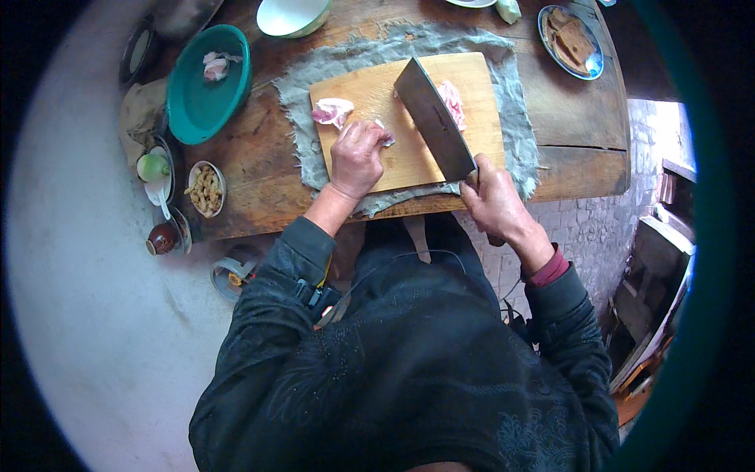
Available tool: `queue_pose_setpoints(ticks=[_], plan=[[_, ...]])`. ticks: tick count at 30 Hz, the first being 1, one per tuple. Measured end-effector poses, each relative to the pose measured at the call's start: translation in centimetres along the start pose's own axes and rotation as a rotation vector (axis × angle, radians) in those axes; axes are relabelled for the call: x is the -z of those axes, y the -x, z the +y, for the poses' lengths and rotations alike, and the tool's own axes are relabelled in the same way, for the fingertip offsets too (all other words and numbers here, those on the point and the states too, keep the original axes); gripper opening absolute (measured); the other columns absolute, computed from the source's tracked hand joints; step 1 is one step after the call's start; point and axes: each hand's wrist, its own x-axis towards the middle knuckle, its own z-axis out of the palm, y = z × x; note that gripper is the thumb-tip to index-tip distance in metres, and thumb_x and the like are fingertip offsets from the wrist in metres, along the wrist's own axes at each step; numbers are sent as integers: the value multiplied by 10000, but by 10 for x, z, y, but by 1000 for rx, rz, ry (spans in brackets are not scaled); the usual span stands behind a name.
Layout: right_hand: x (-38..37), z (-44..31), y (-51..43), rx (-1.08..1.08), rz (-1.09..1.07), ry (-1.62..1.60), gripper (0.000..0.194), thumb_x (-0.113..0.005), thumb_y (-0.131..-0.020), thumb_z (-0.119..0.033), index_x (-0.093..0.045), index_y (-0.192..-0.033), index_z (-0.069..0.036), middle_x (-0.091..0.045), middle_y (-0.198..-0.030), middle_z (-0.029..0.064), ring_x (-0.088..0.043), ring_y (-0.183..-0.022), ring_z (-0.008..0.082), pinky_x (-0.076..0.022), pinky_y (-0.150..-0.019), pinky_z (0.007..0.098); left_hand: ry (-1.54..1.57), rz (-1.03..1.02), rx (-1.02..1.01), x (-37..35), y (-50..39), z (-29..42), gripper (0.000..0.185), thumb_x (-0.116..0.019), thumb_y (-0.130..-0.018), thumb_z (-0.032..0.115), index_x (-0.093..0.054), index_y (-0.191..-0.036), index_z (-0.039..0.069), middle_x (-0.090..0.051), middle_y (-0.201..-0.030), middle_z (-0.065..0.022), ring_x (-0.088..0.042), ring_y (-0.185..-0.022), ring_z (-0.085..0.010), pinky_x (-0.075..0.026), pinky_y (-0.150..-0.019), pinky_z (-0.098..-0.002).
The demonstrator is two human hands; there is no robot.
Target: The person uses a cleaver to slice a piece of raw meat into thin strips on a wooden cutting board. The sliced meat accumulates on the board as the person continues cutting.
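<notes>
My right hand (494, 197) is closed around the handle of a broad cleaver (433, 121), whose dark blade slants across a wooden cutting board (413, 168). Cut raw meat (451, 105) lies beyond the blade, partly hidden by it. At the left of the board my left hand (358, 156) pinches a small piece of raw meat (387, 140) between its fingertips. Just above that hand rests a larger piece of pale and pink meat (334, 112) near the board's left edge. A frayed grey-green cloth (519, 133) lies under the board.
On the wooden table (259, 194), a green plastic basin (206, 118) holds more meat, beside a small bowl of ginger-like pieces (206, 190). A pale bowl (293, 16) stands at the back; a plate with brown slices (570, 42) sits at the right. A brown jar (163, 238) is at the left.
</notes>
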Motion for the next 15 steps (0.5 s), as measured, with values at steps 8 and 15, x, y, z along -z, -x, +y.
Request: queue_pose_setpoints(ticks=[8, 15], plan=[[8, 37, -32, -149, -205, -513, 409, -713, -1030, -118, -597, -1401, 9, -562, -664, 4, -530, -460, 122, -468, -432, 307, 34, 41, 34, -1, -1, 3, 168, -815, -836, -37, -718, -944, 49, -715, -961, -116, -722, -898, -336, -585, -795, -427], [49, 55, 5, -238, -132, -702, 317, -731, -1027, -114, -595, -1288, 4, -548, -639, 14, -523, -466, 122, -450, -425, 315, 3, 31, 37, 2, -4, 4, 168, -799, -831, -58, -703, -925, 44, -704, -946, -124, -713, -897, -341, -576, -788, -436]])
